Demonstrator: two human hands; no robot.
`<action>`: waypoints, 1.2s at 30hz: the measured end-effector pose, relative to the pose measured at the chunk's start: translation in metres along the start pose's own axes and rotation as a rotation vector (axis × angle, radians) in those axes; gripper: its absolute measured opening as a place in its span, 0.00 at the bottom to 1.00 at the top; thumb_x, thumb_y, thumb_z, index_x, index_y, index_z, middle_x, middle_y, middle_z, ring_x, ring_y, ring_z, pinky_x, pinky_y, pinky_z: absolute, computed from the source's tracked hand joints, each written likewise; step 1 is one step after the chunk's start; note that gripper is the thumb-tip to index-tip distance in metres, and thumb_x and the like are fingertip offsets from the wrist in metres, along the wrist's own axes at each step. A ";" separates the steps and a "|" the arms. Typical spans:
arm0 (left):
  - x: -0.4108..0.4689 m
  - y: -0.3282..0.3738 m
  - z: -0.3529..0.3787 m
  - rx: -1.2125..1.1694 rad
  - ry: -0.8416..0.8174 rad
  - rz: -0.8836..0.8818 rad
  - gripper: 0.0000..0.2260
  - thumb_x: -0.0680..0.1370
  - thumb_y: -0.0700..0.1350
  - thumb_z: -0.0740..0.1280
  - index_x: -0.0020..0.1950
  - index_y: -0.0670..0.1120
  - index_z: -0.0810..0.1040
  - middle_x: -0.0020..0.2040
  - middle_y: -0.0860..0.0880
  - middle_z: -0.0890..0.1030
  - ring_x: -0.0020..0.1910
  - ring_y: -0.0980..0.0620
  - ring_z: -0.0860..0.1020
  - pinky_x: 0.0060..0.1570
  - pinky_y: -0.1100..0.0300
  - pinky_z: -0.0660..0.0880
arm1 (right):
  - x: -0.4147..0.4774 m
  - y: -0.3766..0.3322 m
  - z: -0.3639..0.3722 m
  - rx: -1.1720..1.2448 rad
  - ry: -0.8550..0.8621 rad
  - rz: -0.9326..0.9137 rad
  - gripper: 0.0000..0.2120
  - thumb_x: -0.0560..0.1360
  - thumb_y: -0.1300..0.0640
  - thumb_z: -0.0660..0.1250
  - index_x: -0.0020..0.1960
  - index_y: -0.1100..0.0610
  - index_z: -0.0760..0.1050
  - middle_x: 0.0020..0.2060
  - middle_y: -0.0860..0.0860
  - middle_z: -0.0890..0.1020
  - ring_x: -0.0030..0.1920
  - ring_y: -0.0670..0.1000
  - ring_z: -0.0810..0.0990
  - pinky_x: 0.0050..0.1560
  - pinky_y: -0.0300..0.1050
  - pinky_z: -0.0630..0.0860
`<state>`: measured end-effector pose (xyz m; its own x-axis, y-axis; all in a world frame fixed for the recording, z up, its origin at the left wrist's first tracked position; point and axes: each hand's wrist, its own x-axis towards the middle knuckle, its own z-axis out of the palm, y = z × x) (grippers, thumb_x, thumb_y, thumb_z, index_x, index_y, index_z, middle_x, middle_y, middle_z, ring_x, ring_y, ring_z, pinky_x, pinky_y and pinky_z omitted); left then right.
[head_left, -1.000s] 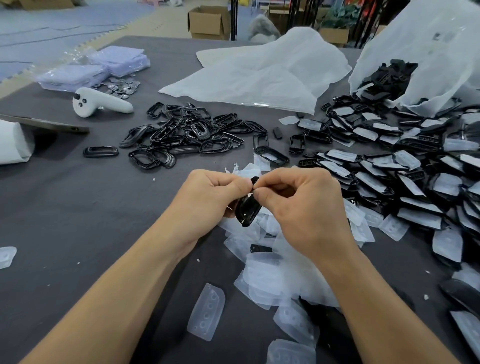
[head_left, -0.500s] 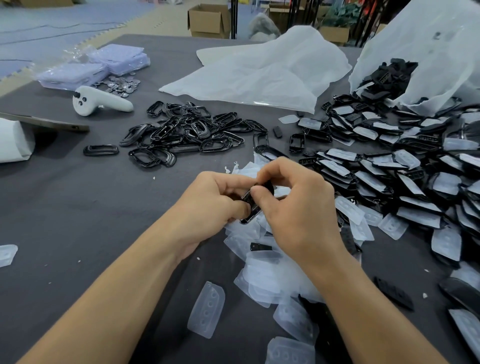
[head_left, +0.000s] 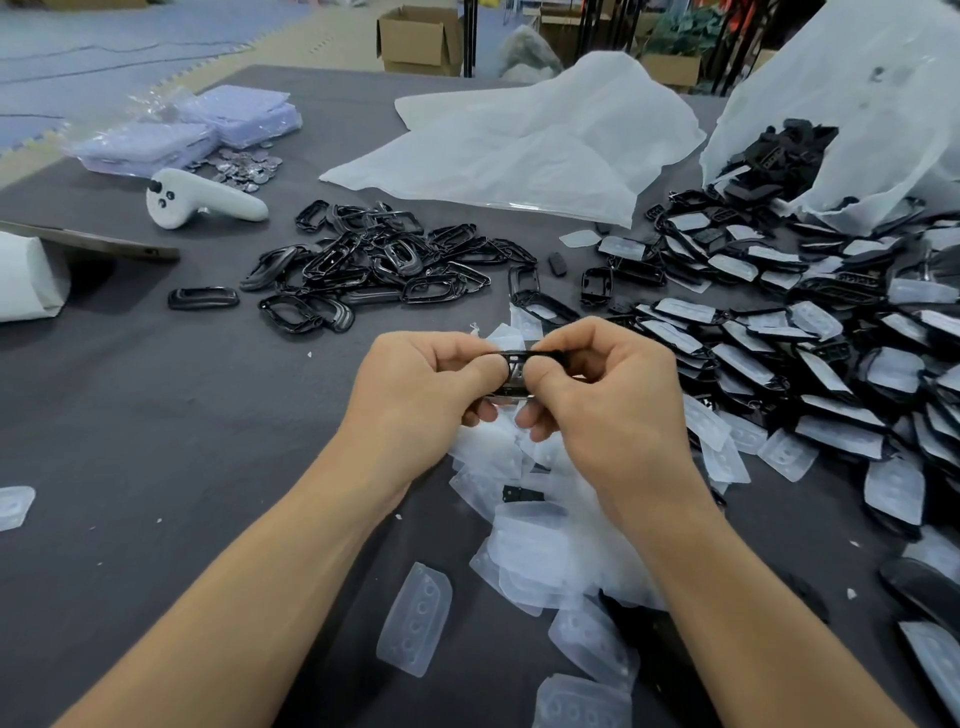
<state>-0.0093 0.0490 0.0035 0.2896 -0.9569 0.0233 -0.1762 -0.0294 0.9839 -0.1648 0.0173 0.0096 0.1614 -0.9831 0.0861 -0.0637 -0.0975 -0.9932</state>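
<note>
Both hands hold one small black plastic frame (head_left: 516, 364) above the grey table (head_left: 156, 415). My left hand (head_left: 421, 387) grips its left end with thumb and curled fingers. My right hand (head_left: 602, 395) grips its right end the same way. The frame lies roughly level between them, mostly hidden by the fingers. Beneath the hands lies a heap of clear silicone pads (head_left: 524, 530). A pile of bare black frames (head_left: 379, 265) sits farther back on the left. Many black frames with clear pads (head_left: 810, 353) cover the right side.
A white controller (head_left: 197, 200) and small metal discs (head_left: 244, 166) lie at back left, beside purple packets (head_left: 208, 124). White plastic sheeting (head_left: 524, 145) and an open white bag of black parts (head_left: 852, 114) stand at the back. A single clear pad (head_left: 415, 623) lies near my left forearm.
The black frame was upright and pinched at its top; now it is turned level, and both hands hold its ends, slightly farther from me.
</note>
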 end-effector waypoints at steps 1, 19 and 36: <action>0.000 -0.001 -0.001 0.118 0.024 0.069 0.10 0.77 0.39 0.73 0.42 0.53 0.88 0.34 0.52 0.86 0.30 0.56 0.80 0.34 0.63 0.76 | 0.000 0.001 -0.001 -0.125 -0.025 -0.032 0.09 0.73 0.66 0.72 0.41 0.54 0.79 0.30 0.54 0.84 0.27 0.54 0.84 0.28 0.47 0.80; 0.005 0.001 0.005 -0.256 0.122 -0.085 0.12 0.83 0.38 0.66 0.42 0.47 0.84 0.37 0.48 0.85 0.35 0.49 0.84 0.33 0.58 0.81 | -0.012 0.001 0.008 -0.446 0.127 -0.205 0.11 0.79 0.58 0.69 0.52 0.43 0.72 0.29 0.45 0.81 0.30 0.45 0.79 0.34 0.39 0.76; 0.008 0.000 -0.004 -0.180 0.168 -0.083 0.15 0.80 0.37 0.62 0.41 0.50 0.83 0.33 0.48 0.84 0.33 0.53 0.83 0.27 0.60 0.77 | -0.007 0.011 0.010 -0.481 0.086 -0.246 0.12 0.75 0.53 0.75 0.52 0.36 0.80 0.38 0.37 0.84 0.47 0.41 0.80 0.51 0.42 0.78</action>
<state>-0.0038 0.0425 0.0045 0.4509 -0.8915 -0.0444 0.0209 -0.0392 0.9990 -0.1569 0.0241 -0.0025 0.1485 -0.9297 0.3371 -0.4805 -0.3658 -0.7971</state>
